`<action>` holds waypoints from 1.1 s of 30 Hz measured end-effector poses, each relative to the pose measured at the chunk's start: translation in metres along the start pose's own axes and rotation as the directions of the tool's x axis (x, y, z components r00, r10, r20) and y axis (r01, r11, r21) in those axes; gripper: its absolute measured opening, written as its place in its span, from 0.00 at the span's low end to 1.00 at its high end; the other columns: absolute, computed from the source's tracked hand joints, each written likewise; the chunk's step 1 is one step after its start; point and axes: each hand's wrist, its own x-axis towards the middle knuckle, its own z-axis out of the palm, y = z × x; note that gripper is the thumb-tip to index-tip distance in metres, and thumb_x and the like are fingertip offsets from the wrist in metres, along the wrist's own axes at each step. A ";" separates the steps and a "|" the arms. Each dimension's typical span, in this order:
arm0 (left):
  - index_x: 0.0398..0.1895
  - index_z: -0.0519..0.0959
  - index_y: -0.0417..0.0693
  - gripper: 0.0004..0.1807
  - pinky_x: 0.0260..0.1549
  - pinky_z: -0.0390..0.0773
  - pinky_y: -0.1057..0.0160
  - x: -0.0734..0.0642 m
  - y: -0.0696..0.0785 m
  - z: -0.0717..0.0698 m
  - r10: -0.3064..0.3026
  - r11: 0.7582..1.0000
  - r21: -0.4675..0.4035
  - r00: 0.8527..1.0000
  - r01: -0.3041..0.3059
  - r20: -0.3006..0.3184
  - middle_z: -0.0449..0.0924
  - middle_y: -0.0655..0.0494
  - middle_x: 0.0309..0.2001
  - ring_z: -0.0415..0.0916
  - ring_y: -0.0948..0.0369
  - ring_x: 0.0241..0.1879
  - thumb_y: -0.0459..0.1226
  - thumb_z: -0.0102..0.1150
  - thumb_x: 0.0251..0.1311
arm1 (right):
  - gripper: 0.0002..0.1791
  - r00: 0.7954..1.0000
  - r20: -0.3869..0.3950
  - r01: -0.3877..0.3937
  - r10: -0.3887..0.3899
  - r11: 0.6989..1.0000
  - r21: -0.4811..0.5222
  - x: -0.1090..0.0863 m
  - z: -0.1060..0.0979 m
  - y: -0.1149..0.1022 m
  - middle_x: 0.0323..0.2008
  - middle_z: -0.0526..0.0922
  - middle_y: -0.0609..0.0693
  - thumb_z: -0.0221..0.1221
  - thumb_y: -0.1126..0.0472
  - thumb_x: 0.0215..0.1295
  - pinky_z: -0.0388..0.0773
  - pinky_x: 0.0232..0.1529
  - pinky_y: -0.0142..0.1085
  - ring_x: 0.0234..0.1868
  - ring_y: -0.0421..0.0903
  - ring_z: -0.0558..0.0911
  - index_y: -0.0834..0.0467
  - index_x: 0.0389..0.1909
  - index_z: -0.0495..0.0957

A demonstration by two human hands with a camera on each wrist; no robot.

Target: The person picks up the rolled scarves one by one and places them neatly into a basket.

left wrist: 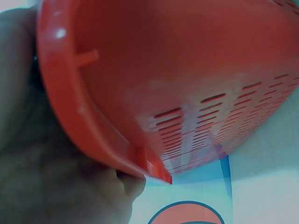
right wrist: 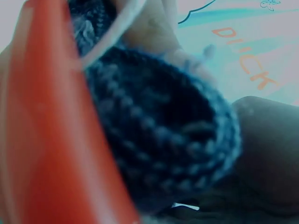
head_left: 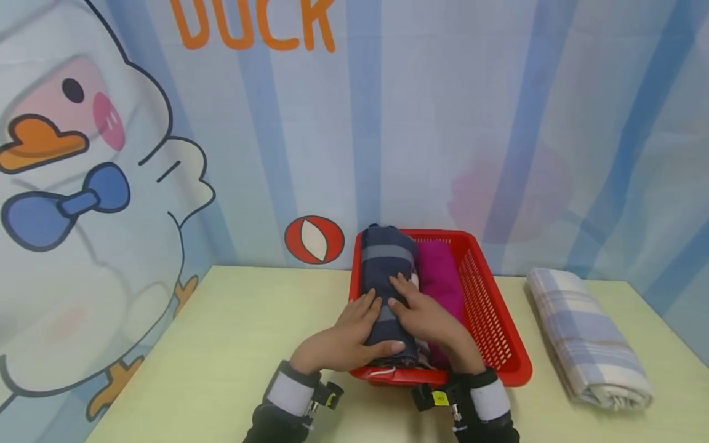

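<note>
A folded navy scarf (head_left: pixel 382 271) with grey-blue stripes lies lengthwise along the left side of a red plastic basket (head_left: pixel 501 332). My left hand (head_left: pixel 351 335) rests on its left edge, fingers pointing away and thumb across the near end. From the right, my right hand (head_left: pixel 432 315) lays its extended fingers on top of the same scarf. Beside it in the basket is a magenta folded cloth (head_left: pixel 440 271), partly covered by the right hand. The right wrist view shows the scarf's rolled end (right wrist: pixel 163 126) close behind the basket rim (right wrist: pixel 60 121).
On the pale yellow table (head_left: pixel 221 344), a folded plaid scarf (head_left: pixel 587 338) in white and light blue lies to the right of the basket. Behind the table hangs a blue-striped backdrop (head_left: pixel 421 123) with a printed duck (head_left: pixel 88 264) at left.
</note>
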 end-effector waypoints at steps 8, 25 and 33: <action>0.79 0.47 0.40 0.52 0.76 0.50 0.44 0.000 0.001 0.000 -0.002 1.000 0.006 1.000 0.002 0.000 0.40 0.44 0.81 0.39 0.47 0.80 0.65 0.48 0.66 | 0.31 1.000 0.004 0.000 0.000 1.000 0.030 -0.001 -0.001 0.001 0.79 0.46 0.63 0.45 0.59 0.77 0.49 0.75 0.63 0.78 0.65 0.51 0.60 0.77 0.52; 0.77 0.55 0.41 0.45 0.74 0.57 0.42 -0.006 0.010 0.003 -0.005 0.995 0.095 0.998 0.010 -0.062 0.49 0.42 0.79 0.48 0.44 0.78 0.62 0.45 0.69 | 0.31 0.996 0.087 0.025 -0.028 0.999 0.035 -0.011 -0.018 0.009 0.73 0.62 0.65 0.50 0.55 0.76 0.64 0.67 0.65 0.71 0.67 0.66 0.51 0.77 0.57; 0.77 0.54 0.40 0.43 0.76 0.46 0.41 -0.003 0.019 0.006 0.043 0.997 0.062 0.993 -0.037 -0.108 0.48 0.42 0.79 0.37 0.42 0.80 0.60 0.44 0.71 | 0.30 0.998 0.043 0.045 -0.048 0.997 0.068 -0.011 -0.021 0.014 0.74 0.60 0.65 0.50 0.55 0.76 0.62 0.68 0.65 0.74 0.67 0.62 0.56 0.75 0.59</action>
